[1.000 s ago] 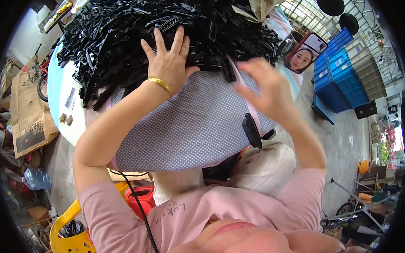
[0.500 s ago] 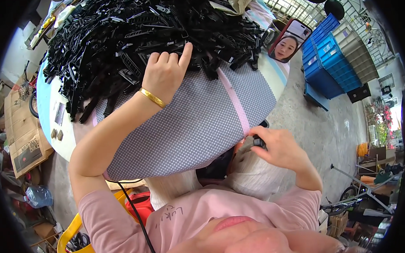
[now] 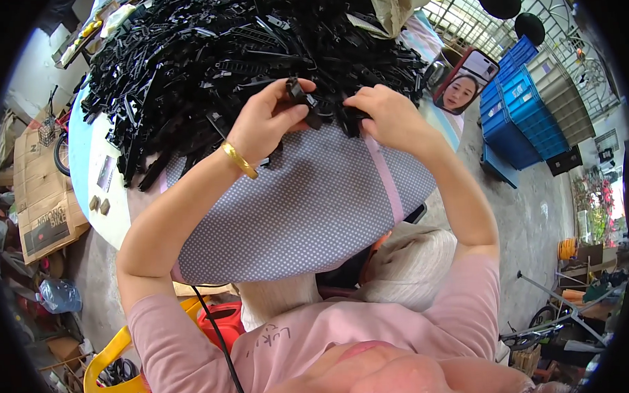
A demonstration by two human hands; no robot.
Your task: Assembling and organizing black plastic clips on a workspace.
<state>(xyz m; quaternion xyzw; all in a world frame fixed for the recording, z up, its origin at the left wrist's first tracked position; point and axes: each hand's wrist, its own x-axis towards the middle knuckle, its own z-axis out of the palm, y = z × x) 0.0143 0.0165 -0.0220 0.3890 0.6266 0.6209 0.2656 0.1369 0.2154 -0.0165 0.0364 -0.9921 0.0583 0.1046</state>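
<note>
A big heap of black plastic parts (image 3: 240, 57) covers the far half of a round table draped in a grey dotted cloth (image 3: 308, 203). My left hand (image 3: 267, 118), with a gold bangle on the wrist, grips a small black plastic part (image 3: 301, 100) at the near edge of the heap. My right hand (image 3: 384, 111) is closed on another black part (image 3: 350, 119) right beside it. Both hands meet over the cloth, their parts almost touching.
A phone (image 3: 465, 80) stands propped at the table's right edge, with blue crates (image 3: 523, 116) on the floor beyond it. Cardboard boxes (image 3: 41, 199) lie at the left. A yellow plastic chair (image 3: 120, 373) and a red container (image 3: 222, 321) are near my lap.
My right hand rose from beside my lap back to the heap's edge. My left hand slid right from flat on the pile and now pinches a part; both hands have come together.
</note>
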